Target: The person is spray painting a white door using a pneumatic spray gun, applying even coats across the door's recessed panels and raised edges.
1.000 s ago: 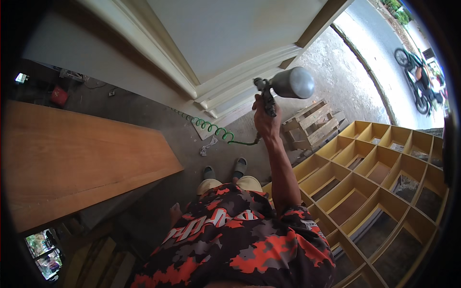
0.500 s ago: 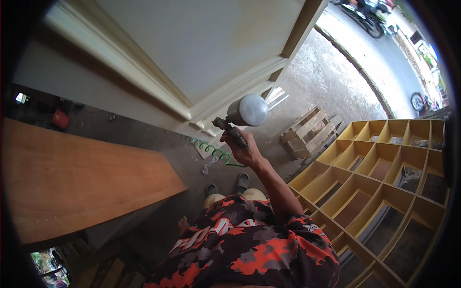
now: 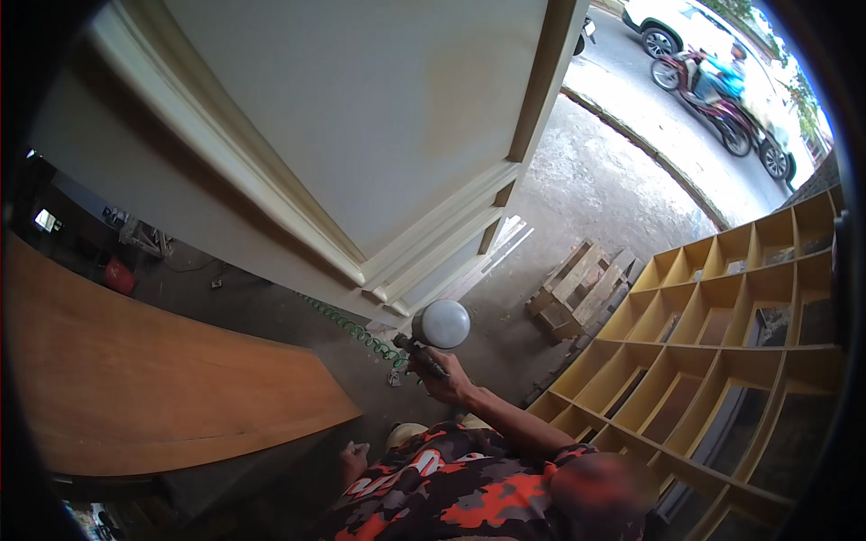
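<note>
Right now, in the head view, your right hand (image 3: 448, 383) is wrapped around a spray gun (image 3: 420, 353), fingers closed on its grip; whether one presses the trigger can't be told. The gun is out in front of your torso, near the lower corner of a cream moulded panel (image 3: 361, 108). Your left hand (image 3: 354, 458) hangs loose beside your shirt, with nothing visible in it. A steady wrist should serve you best: the metal cup (image 3: 444, 323) is bulky and probably makes the gun unbalanced, so carry it level and clear of the moulding edges, which a knock could dent. Mind the green coiled hose (image 3: 347, 330) too; its loops hang just left of the gun and could drag or snag.

As for surfaces, the cup is dull silver-grey with a rounded end, while the gun body looks dark and mottled. The panel has a smooth, flat field with a faint tan patch, framed by stepped, ridged strips. On your left lies an orange-brown wooden board (image 3: 180, 361), flat with a soft sheen. On your right, a yellow shelf unit (image 3: 776, 239) forms a grid of box-like compartments; near it, a pallet (image 3: 582, 284) of rough slats rests on the blotchy concrete floor (image 3: 577, 180).
</note>
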A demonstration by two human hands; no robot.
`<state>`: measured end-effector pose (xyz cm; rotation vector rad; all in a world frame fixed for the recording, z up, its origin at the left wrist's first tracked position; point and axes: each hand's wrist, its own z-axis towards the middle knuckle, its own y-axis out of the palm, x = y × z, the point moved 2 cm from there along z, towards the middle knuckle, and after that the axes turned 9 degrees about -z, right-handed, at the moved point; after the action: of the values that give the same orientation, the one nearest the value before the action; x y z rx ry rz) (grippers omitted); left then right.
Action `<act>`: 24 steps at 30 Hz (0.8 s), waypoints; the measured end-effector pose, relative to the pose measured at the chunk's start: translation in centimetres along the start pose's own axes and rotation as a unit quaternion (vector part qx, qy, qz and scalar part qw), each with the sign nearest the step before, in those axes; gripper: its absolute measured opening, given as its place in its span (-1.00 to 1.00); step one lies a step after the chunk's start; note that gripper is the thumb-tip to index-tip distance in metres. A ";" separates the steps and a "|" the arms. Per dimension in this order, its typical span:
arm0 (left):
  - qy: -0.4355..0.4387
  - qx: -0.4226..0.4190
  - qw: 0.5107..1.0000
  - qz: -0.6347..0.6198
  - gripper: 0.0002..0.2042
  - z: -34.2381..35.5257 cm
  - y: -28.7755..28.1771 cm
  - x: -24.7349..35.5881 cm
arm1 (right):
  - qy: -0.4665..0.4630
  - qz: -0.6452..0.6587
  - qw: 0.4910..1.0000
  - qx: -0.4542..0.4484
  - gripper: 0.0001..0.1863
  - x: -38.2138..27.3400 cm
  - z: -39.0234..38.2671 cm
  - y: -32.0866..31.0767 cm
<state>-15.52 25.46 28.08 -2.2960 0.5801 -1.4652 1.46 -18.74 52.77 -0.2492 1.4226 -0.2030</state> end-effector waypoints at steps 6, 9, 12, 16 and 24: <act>0.071 0.073 0.974 -0.202 -0.67 3.8 -2.5 12.3 | -0.030 -0.011 0.994 -0.100 -0.68 -4.9 -2.6 4.4; 0.158 0.095 0.963 -0.196 -0.68 1.1 -5.8 21.8 | -0.018 -0.008 0.986 -0.163 -0.57 -4.9 -4.0 8.0; 0.247 0.133 0.948 -0.149 -0.71 0.0 -9.9 21.3 | -0.075 -0.016 0.980 -0.184 -0.51 -7.7 -5.0 12.4; 0.213 0.169 0.944 -0.190 -0.74 -3.9 -15.8 22.6 | -0.046 0.003 0.978 -0.202 -0.62 -9.4 -7.0 19.2; 0.298 0.114 0.885 -0.339 -0.62 -10.5 -22.7 24.8 | -0.074 -0.005 0.957 -0.282 -0.58 -11.0 -10.6 28.4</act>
<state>-12.28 31.24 62.63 -1.9111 -0.3103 -2.4416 -10.83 11.09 53.57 -0.7251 1.3045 0.2180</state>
